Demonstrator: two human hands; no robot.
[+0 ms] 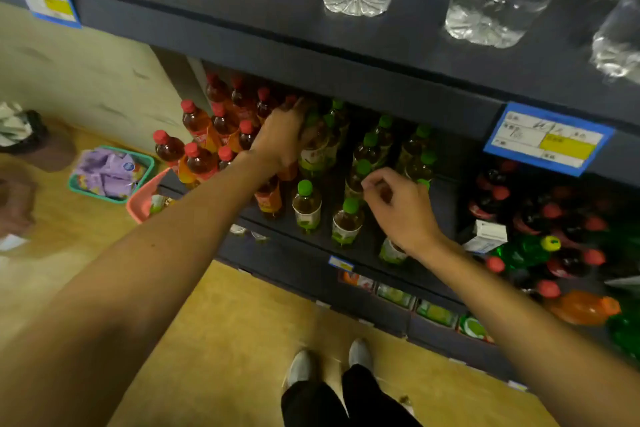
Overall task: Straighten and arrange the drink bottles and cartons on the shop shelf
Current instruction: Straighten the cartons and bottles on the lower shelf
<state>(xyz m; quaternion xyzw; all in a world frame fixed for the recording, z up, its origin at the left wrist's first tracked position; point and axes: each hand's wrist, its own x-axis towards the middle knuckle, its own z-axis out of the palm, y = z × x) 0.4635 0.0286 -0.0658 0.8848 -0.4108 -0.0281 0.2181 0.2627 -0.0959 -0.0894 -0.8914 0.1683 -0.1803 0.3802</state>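
The green-capped clear plastic tea bottle [313, 149] at twelve o'clock on the dark middle shelf [349, 246] is gripped by the left hand [282, 139], while the right hand [398, 204], loosely curled and empty, could topple crowded neighbours.

No text is being made out: the print on the shelf tags [548, 138] and bottle labels [309, 217] is being blurred beyond reading.

Your left hand [284, 135] covers the cap of one green-capped bottle [313, 152]; your right wrist hides most of another bottle [390, 252]; price-label [547, 139] print is unreadable.
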